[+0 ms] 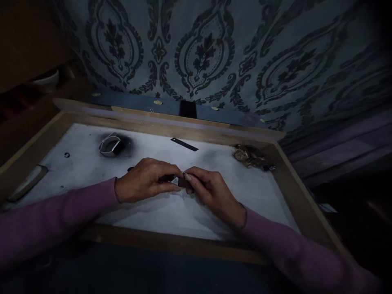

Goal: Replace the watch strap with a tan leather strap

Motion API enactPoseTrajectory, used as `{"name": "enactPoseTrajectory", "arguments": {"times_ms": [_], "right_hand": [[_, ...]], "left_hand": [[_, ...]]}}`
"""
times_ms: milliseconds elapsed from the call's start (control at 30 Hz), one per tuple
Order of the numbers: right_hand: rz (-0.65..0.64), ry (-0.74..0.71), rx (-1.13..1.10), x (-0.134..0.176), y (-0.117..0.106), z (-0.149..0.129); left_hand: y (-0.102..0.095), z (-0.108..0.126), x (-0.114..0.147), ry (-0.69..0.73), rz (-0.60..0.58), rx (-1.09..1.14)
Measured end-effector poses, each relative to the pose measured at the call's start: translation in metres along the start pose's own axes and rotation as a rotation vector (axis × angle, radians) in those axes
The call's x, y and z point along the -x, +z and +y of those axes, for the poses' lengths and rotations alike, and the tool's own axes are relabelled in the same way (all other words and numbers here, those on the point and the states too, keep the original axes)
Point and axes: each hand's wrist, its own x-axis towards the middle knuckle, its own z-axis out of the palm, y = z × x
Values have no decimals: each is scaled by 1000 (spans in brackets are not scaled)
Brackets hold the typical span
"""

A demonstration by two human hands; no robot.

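Observation:
My left hand (147, 179) curls over the middle of a white-bottomed drawer (288, 196), thumb and fingers bent around a dark thing that it mostly hides. A dark end (130, 168) pokes out behind its knuckles. My right hand (211, 188) pinches a small flat brown piece (183, 182), and the fingertips of both hands nearly meet at it. Beyond the hands lies a thin dark strip (184, 144) with a small hole at one end. Behind my left hand stands a wristwatch (107, 146) with a pale looped strap.
At the drawer's right end lie a gold-coloured watch (241, 154) and a metal-banded watch (261, 162). A small black C-shaped piece (67, 155) and a greyish curved object (30, 185) are on the left. Patterned wallpaper (205, 53) rises behind; the light is dim.

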Motion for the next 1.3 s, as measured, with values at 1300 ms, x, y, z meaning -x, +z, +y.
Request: {"name": "enactPoseTrajectory", "arguments": {"times_ms": [1300], "right_hand": [[102,-70,226,0,-11,15]], "left_hand": [[-2,3,1,-92,58,34]]}}
